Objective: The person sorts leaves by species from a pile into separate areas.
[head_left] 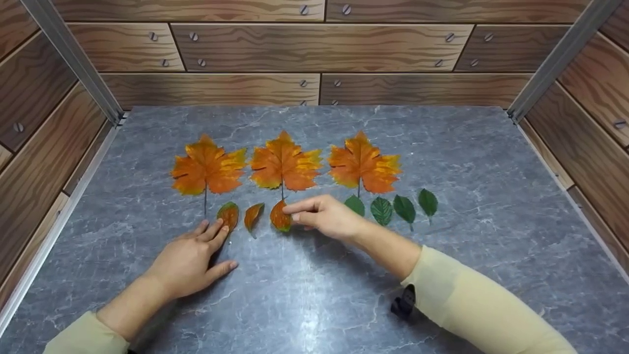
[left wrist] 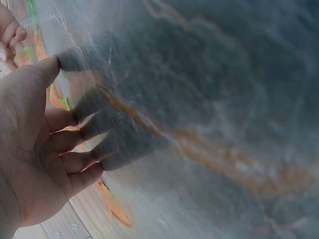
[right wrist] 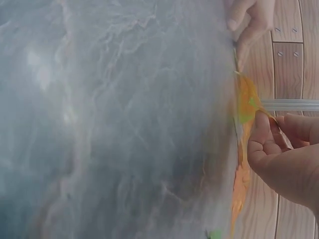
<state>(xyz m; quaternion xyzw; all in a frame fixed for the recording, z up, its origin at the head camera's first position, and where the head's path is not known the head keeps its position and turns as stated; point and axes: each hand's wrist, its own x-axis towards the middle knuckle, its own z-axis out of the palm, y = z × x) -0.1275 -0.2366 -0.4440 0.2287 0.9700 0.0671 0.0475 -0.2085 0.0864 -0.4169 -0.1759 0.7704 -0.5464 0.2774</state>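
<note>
My right hand [head_left: 331, 217] pinches a small orange leaf [head_left: 279, 216] with green edges between thumb and fingers, just under the middle maple leaf. In the right wrist view, the same leaf [right wrist: 245, 102] shows at the fingertips. My left hand [head_left: 184, 263] lies low over the table with fingers extended; its fingertips touch another small orange-green leaf [head_left: 228, 214]. Between the two hands a curled orange leaf [head_left: 253, 217] lies on the table. The left wrist view shows the left hand [left wrist: 45, 144] from the palm side, with nothing gripped.
Three orange-yellow maple leaves, left [head_left: 206, 167], middle [head_left: 285, 164] and right [head_left: 363, 164], lie in a row behind the small ones. Several green leaves [head_left: 404, 209] lie to the right, one partly behind the right hand. Wood-patterned walls [head_left: 319, 46] surround the grey marbled table [head_left: 467, 147].
</note>
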